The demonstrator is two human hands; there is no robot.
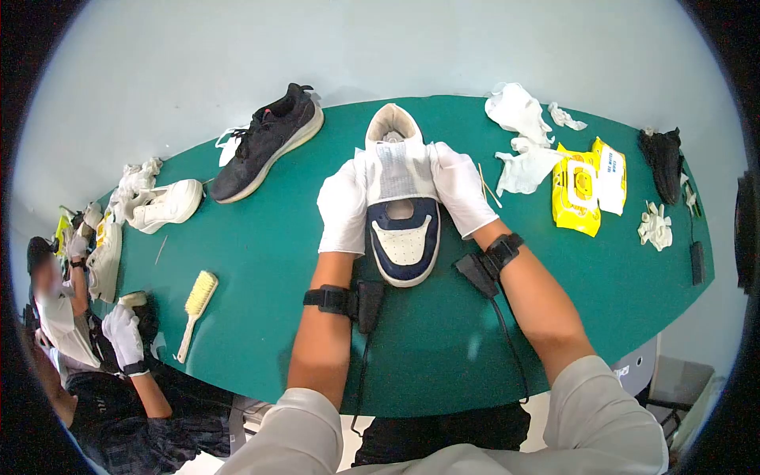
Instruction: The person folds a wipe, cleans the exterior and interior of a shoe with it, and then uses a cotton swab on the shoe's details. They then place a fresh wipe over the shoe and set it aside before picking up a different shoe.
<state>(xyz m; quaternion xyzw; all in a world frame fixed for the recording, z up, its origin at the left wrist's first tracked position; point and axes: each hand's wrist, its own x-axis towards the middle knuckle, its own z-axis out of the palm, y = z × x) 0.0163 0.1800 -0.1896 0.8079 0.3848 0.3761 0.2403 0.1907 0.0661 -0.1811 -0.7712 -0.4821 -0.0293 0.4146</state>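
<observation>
A navy and white shoe (402, 245) lies in front of me on the green table, its toe pointing toward me. A pale, wrinkled cloth or wipe (398, 172) is spread over the shoe's tongue area. My left hand (343, 207), in a white glove, pinches the cloth's left edge beside the shoe. On the other side my right hand (464, 188), also gloved in white, has its fingers closed on the cloth's right edge. Both wrists wear black straps with small devices and cables.
A black shoe (271, 142) and a cream shoe (168, 206) stand left, with a yellow-bristled brush (196, 310) nearer. Right are crumpled wipes (519, 119), swabs (489, 190), a yellow wipes pack (576, 190) and a dark shoe (663, 162). Co-workers' gloved hands (123, 336) are far left.
</observation>
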